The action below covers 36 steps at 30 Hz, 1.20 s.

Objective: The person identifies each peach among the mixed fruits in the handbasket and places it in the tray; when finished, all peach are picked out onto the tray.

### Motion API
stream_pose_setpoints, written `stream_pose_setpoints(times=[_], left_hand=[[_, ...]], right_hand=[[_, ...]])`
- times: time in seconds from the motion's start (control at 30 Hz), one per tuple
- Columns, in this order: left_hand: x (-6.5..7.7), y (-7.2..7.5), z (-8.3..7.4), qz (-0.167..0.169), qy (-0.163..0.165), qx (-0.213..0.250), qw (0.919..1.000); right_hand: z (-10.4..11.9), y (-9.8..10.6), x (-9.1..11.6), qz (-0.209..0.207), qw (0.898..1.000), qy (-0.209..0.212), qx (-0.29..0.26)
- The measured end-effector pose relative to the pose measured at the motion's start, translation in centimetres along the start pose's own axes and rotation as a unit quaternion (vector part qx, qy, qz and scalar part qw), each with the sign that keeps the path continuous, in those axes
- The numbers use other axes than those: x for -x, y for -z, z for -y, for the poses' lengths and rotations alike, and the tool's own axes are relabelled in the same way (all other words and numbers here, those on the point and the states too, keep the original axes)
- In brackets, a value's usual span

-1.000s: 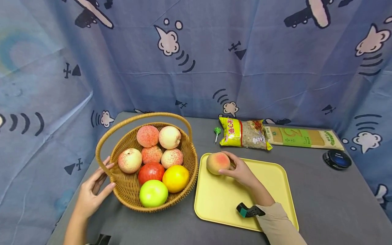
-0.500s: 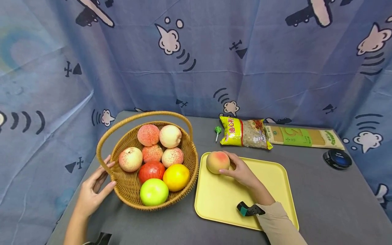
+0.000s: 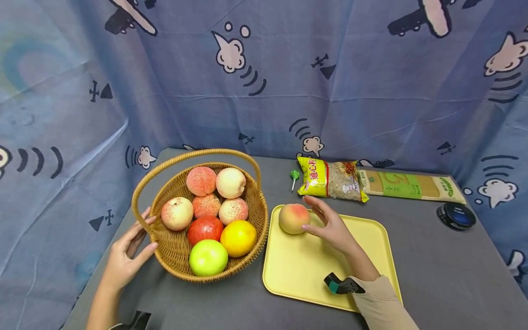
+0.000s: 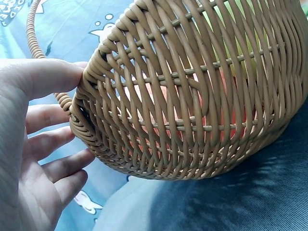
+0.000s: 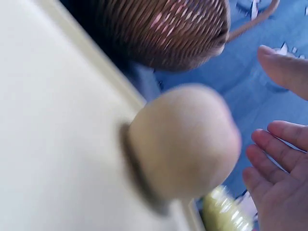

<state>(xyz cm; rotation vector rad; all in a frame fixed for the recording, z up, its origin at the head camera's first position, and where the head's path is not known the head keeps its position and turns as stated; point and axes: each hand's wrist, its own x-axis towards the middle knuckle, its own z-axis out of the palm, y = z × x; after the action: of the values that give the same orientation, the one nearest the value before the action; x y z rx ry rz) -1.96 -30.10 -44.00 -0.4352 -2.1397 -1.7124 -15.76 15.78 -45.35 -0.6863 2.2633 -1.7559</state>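
Observation:
My left hand (image 3: 128, 252) is at the left side of a wicker basket (image 4: 187, 125), thumb and fingertips touching its rim by the foot of the handle. Inside the basket lie several peaches (image 3: 177, 213), a red apple (image 3: 205, 230), a yellow-orange round fruit (image 3: 238, 238) and a green apple (image 3: 208, 257). A single peach (image 3: 294, 218) sits in the far left corner of a yellow tray (image 3: 301, 275). Close to its right side is my right hand (image 3: 330, 227), with thumb and fingers spread. In the right wrist view a gap shows between those fingers and the peach (image 5: 185, 142).
Behind the tray lie a green lollipop (image 3: 294, 176), a yellow bag of pasta (image 3: 332, 178) and a long flat pack of noodles (image 3: 412, 184). A round dark device (image 3: 456, 216) is at the right on the grey table (image 3: 441, 275). A patterned blue curtain (image 3: 272, 68) hangs around it.
My right hand has let go of the peach, opened its fingers and drawn slightly back to the right. The peach stays on the tray. My left hand keeps its place at the basket.

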Motion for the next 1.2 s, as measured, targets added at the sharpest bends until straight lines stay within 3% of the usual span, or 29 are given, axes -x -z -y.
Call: stream_pose_setpoints(times=[0.2, 0.33, 0.53, 0.63, 0.77, 0.9, 1.03, 1.2], left_hand=[[0.0, 0.1, -0.2, 0.003, -0.021, 0.001, 0.9998], [-0.1, 0.0, -0.3, 0.005, -0.010, -0.001, 0.9999], [-0.2, 0.1, -0.1, 0.009, -0.030, 0.006, 0.9995], [-0.1, 0.2, -0.1, 0.007, -0.012, -0.003, 0.9999], [0.1, 0.2, -0.1, 0.006, 0.007, -0.013, 0.9999], [0.0, 0.3, 0.0, 0.007, -0.024, -0.005, 0.9997], [-0.1, 0.3, 0.1, 0.008, -0.040, -0.001, 0.9992], [-0.2, 0.2, 0.2, 0.013, -0.033, -0.008, 0.9993]], right_hand=[[3.8, -0.9, 0.0, 0.030, 0.996, 0.081, -0.002], [6.9, -1.9, -0.4, 0.069, 0.992, 0.103, -0.008], [10.7, -4.4, -2.5, 0.139, 0.981, 0.133, -0.025], [11.9, -5.8, -4.1, 0.159, 0.976, 0.146, -0.018], [12.8, -7.7, -6.8, 0.180, 0.974, 0.138, -0.017], [13.6, -9.6, -9.9, 0.203, 0.973, 0.114, -0.011], [14.3, -11.3, -12.7, 0.219, 0.970, 0.094, 0.041], [14.3, -12.8, -15.8, 0.233, 0.967, 0.062, 0.087]])
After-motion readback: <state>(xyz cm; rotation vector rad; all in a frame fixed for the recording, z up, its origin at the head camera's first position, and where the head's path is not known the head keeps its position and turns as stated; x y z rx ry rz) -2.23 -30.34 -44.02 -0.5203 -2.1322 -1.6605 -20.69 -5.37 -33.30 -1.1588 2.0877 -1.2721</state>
